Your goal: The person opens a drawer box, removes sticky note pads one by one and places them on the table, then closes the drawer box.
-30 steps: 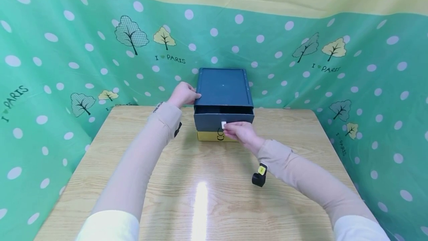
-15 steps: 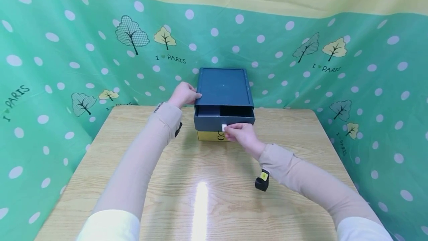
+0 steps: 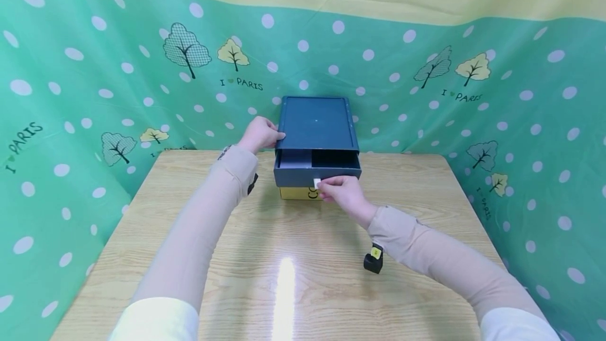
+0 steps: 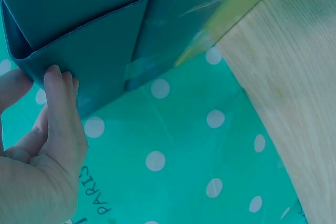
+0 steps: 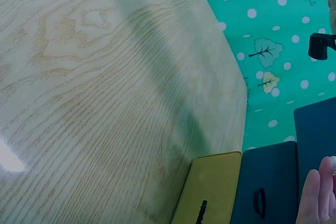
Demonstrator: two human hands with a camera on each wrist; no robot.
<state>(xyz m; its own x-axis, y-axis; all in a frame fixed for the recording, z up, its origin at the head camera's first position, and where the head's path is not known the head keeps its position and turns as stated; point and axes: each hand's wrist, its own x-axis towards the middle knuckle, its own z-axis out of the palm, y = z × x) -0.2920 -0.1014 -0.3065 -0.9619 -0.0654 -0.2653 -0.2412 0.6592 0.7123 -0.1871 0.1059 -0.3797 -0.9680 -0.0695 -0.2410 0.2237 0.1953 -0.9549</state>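
Observation:
A dark blue drawer cabinet (image 3: 314, 122) stands at the table's far side, its upper drawer (image 3: 293, 177) partly pulled out. My right hand (image 3: 347, 193) pinches the white pull tab (image 3: 316, 183) on that drawer's front. Inside the drawer, a pale lavender area shows on the left and the right part is dark. My left hand (image 3: 259, 134) holds the cabinet's upper left edge, thumb on top. In the left wrist view the fingers (image 4: 63, 100) lie against its side wall. At the right wrist view's edge, part of the right hand (image 5: 317, 198) is visible.
Under the upper blue section the right wrist view shows another blue drawer front (image 5: 265, 182) with a dark handle, then a yellow one (image 5: 212, 187). Green dotted cloth (image 3: 393, 67) hangs behind and beside the wooden table (image 3: 246, 278).
The upper drawer has slid outward toward me, uncovering the pale area inside. My right hand has moved slightly toward me with the tab. The left hand has stayed in place.

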